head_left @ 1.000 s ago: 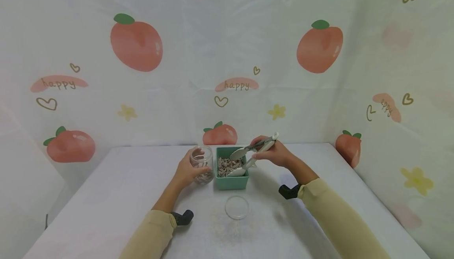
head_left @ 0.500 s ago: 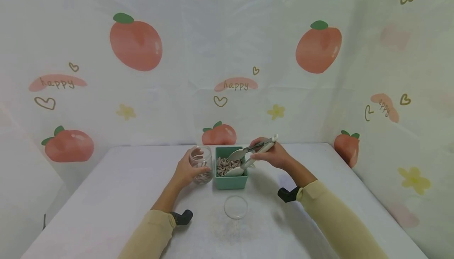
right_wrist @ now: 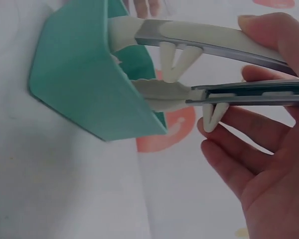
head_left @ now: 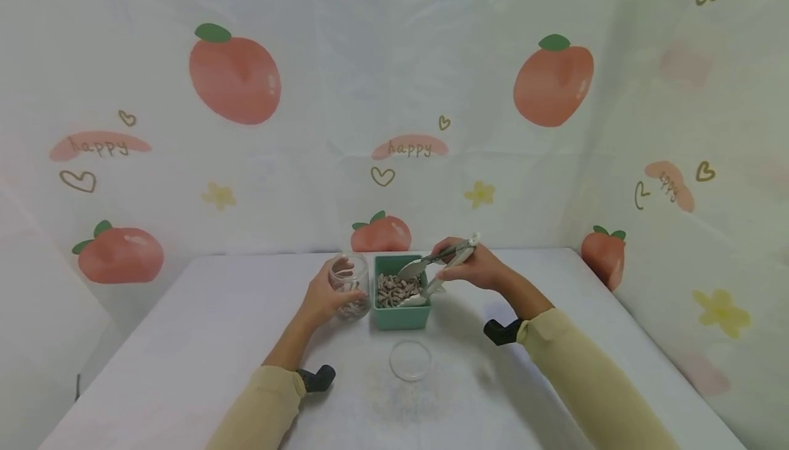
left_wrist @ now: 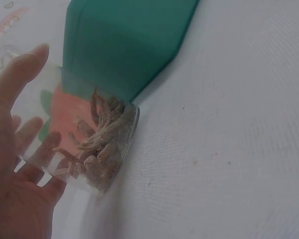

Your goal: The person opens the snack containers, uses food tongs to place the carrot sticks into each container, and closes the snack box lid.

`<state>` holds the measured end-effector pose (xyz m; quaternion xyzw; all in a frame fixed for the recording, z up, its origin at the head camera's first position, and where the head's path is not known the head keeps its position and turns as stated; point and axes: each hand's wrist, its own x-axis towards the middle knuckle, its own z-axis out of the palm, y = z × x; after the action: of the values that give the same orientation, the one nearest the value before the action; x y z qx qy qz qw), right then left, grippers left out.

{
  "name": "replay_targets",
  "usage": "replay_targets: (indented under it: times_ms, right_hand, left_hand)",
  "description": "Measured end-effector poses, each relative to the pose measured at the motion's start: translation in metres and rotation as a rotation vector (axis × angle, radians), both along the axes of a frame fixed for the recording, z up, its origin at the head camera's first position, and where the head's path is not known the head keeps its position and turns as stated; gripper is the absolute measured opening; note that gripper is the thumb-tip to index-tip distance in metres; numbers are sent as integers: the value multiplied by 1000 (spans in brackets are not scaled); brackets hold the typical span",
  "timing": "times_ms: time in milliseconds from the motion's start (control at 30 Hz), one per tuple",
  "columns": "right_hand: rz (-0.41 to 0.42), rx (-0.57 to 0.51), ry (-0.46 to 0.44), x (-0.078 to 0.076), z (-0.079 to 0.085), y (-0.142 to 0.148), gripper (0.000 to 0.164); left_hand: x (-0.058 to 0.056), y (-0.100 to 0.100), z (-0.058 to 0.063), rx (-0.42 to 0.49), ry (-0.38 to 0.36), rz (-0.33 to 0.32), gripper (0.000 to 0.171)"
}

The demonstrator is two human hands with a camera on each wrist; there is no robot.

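We see the jar (head_left: pixel 351 292) in the left hand (head_left: pixel 324 297), the box (head_left: pixel 401 313) just right of it, under the right hand's (head_left: pixel 477 268) tongs (head_left: pixel 431 275); the lid (head_left: pixel 409 359) lies nearer us.

Both arms reach forward in pale yellow sleeves, forearms bare, each with a small black device at the wrist. The left hand (head_left: pixel 327 297) stands on its edge, palm turned inward, with its fingers (left_wrist: pixel 20 142) curled round the side of the clear jar (head_left: pixel 350 287) and its thumb up near the rim. The right hand (head_left: pixel 477 268) is raised above and to the right of that jar, palm down, its thumb on top and fingers (right_wrist: pixel 229 167) curled underneath, gripping the handles of the tongs (head_left: pixel 434 271), which are held partly apart.
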<state>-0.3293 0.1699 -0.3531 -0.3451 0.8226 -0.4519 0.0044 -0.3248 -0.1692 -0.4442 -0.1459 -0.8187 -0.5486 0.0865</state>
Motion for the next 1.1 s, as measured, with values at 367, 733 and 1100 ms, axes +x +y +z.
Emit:
replay_targets:
  times_ms: [367,733,1100]
  right_hand:
    - [-20,-77,23,2,-7,2,32]
    - [-11,-1,63,9,-6,-2,33]
    - [-48,-107,99,36,-8,-5,30]
  left_hand:
    - [-3,2,0,5,19,-19,85]
    - [0,1,2,-3,0,-3,83]
    - [0,1,2,16,1,-17,86]
